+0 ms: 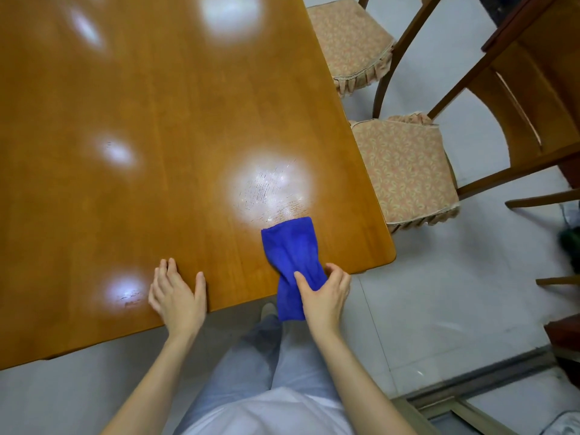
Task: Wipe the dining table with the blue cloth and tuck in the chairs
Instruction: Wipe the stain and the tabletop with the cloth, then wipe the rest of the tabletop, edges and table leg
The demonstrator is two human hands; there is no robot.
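Right hand (pixel 326 293): pinching the near part of the blue cloth (pixel 293 252) between thumb and fingers, at the near edge of the tabletop (pixel 157 120), close to its near right corner.
Left hand (pixel 177 295): fingers spread, palm flat on the near edge of the tabletop, well apart from the cloth; judged to brace the body while the other arm works.
Blue cloth: far part lies flat on the tabletop; near part hangs off the near edge below the hand. Gathered narrow at the grip, wider at the far end, so the flat part does the wiping.
Wiped zone: fine wet streaks show in the light glare just beyond the far end of the cloth, which suggests a stroke drawn toward the near edge.
Step in hand: wiping the near right portion of the tabletop. The rest of the surface shows no clear streaks; whether it has been wiped cannot be told.
Near chair (pixel 405 171): cushioned seat beside the right edge of the tabletop, seat fully exposed, not tucked in.
Far chair (pixel 351 48): same side, farther along the right edge, seat also exposed.
Remaining work: judged to include both chairs.
Risk: the overhanging cloth could slip from the edge if the pinch loosens.
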